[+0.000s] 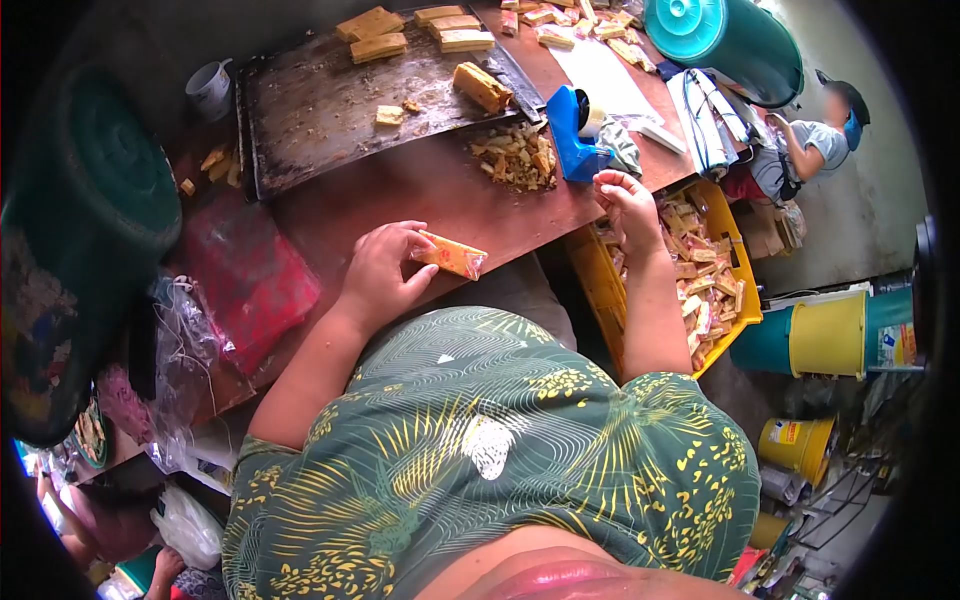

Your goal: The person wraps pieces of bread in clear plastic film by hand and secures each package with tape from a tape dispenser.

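Observation:
My left hand is closed around one end of a yellow bar-shaped pastry in a clear wrapper with red print, held at the table's front edge. Raised by a blue tape dispenser, my right hand pinches what looks like a short strip of clear tape at its fingertips. The dispenser carries a tape roll. Below my right forearm, a yellow crate holds many wrapped bars. Between my hands, further back, lies a heap of broken pastry pieces.
A dark metal tray bears several unwrapped bars. More wrapped bars lie at the back. A red plastic bag and a large green bin are on the left. Another person is at the right; further people are partly visible lower left.

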`<state>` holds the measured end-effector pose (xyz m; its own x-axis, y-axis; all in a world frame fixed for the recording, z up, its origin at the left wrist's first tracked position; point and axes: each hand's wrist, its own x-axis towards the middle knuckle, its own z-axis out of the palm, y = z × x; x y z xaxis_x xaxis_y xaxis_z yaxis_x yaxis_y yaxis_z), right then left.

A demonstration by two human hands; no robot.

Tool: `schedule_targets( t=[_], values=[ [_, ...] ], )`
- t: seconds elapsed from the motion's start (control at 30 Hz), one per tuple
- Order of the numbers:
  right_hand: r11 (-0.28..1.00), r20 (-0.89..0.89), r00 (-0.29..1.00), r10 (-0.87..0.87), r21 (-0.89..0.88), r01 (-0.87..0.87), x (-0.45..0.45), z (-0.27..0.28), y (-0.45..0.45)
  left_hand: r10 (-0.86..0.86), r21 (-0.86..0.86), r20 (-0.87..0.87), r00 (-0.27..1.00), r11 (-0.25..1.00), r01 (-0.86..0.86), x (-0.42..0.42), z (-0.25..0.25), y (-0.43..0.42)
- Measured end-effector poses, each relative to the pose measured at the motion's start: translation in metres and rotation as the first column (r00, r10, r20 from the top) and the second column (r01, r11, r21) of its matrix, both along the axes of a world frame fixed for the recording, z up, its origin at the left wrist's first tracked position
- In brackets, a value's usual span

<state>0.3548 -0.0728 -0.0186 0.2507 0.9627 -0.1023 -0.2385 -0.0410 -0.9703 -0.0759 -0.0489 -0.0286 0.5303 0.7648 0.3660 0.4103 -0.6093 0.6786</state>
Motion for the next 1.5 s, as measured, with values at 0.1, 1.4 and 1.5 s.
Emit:
schedule_targets(
  t=[0.1, 1.4, 1.5],
  values=[
    [0.996, -0.183, 0.979, -0.09, -0.022, 0.087, -0.007, 0.0, 0.005, -0.006, 0.01, 0.008, 1.0, 1.0, 0.006, 0.0, 0.001, -0.001],
    [0.807, 0.912, 0.261, 0.316, -0.113, -0.58, -0.181, 0.035, 0.026, -0.007, 0.139, 0.269, 0.963, 0.99, -0.032, -0.008, -0.001, -0.007],
    [0.708, 0.867, 0.333, 0.37, -0.031, -0.706, -0.201, 0.051, 0.009, -0.059, 0.068, 0.343, 0.937, 0.997, 0.037, -0.001, 0.014, -0.003]
  ],
)
